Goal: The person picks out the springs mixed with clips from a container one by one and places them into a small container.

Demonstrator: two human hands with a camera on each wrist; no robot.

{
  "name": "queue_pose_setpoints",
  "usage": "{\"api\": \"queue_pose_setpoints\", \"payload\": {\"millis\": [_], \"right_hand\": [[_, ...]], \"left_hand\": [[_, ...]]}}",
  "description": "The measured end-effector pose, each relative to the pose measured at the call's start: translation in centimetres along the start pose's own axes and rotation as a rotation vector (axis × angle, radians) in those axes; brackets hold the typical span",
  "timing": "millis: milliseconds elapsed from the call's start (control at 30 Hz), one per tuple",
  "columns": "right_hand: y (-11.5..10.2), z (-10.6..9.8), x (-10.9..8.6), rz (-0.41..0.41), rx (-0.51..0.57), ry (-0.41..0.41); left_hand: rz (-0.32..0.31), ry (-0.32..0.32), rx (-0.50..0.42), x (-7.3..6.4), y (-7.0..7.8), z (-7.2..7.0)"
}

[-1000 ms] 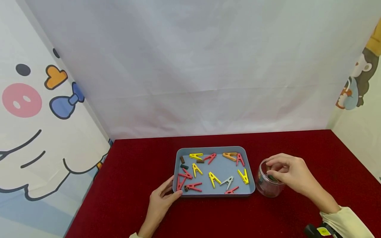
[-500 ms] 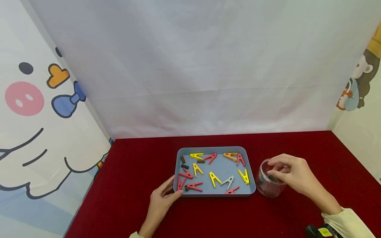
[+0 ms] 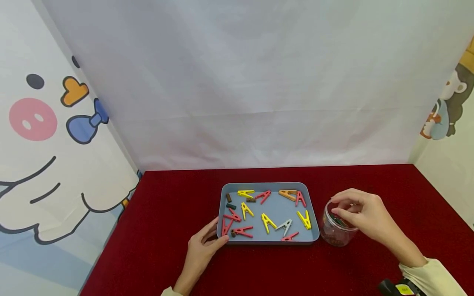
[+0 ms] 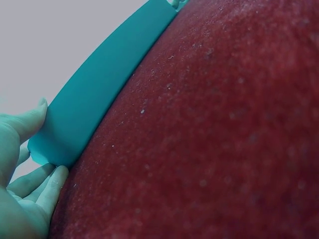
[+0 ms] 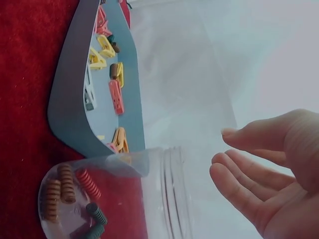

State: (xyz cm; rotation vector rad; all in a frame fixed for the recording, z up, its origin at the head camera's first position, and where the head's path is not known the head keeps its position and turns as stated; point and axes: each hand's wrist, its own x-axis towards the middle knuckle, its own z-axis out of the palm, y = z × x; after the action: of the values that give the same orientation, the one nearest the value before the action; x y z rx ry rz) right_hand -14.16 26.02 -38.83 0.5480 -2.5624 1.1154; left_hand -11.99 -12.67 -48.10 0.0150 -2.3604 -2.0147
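Note:
My left hand grips the front left corner of a blue-grey tray, thumb at the rim and fingers against the side. Yellow, red, orange and pale grey plastic clips lie scattered in it, along with several small springs. Over the mouth of a clear round jar hovers my right hand. In the right wrist view, its thumb and fingers are parted with nothing between them. Brown springs, a red spring and green springs lie inside the jar.
A dark red cloth covers the table, with a pale curtain behind it. Printed cartoon panels stand at the left and right. The jar stands close beside the tray's right end.
A brown spring, visible between my right thumb and fingers one second ago, has been let go over the jar. My left hand stays at the tray corner.

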Motion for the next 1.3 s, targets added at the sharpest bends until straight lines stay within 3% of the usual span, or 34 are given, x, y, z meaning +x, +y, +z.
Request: {"api": "queue_pose_setpoints", "payload": {"millis": [833,1300], "right_hand": [[-2.4,2.4,0.8,-0.024,0.080,-0.066],[-3.5,4.3,1.5,-0.088,0.097,-0.088]], "left_hand": [[0.006,-0.009,-0.007,0.0,0.0,-0.1],[0.008,-0.014,-0.017,0.2,-0.4,-0.2]]}}
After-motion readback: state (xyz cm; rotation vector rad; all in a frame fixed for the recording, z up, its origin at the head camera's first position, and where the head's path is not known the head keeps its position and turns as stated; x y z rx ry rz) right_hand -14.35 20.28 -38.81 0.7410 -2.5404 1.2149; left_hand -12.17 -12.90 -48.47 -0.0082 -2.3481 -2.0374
